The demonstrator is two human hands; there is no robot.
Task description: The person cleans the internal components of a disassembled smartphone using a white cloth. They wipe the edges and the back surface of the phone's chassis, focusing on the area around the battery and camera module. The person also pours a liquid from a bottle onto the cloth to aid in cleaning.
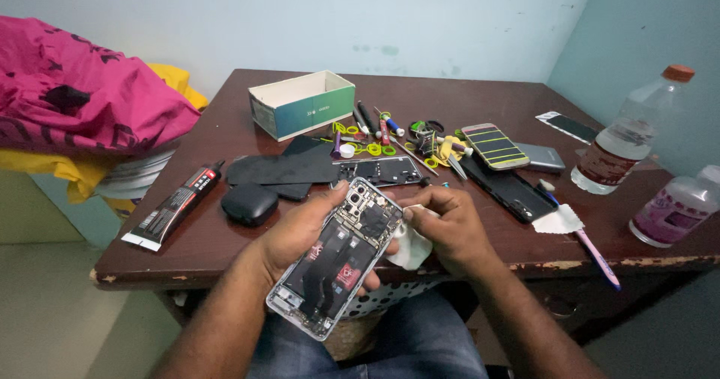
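Observation:
My left hand (pixel 296 233) holds an opened smartphone (pixel 337 259) with its back cover off, circuit boards and black battery showing, tilted over my lap at the table's front edge. My right hand (pixel 446 225) pinches a small white cloth (pixel 409 248) against the phone's right edge near the camera module. Both wrists sit just in front of the brown wooden table (pixel 225 135).
On the table lie a black glue tube (pixel 176 203), a black oval case (pixel 250 203), black phone panels (pixel 281 170), an open cardboard box (pixel 301 103), several small tools and yellow rings (pixel 379 135), other phones (pixel 495 146), two plastic bottles (pixel 622 143), a pink pen (pixel 596 255). Pink cloth (pixel 75 94) lies at left.

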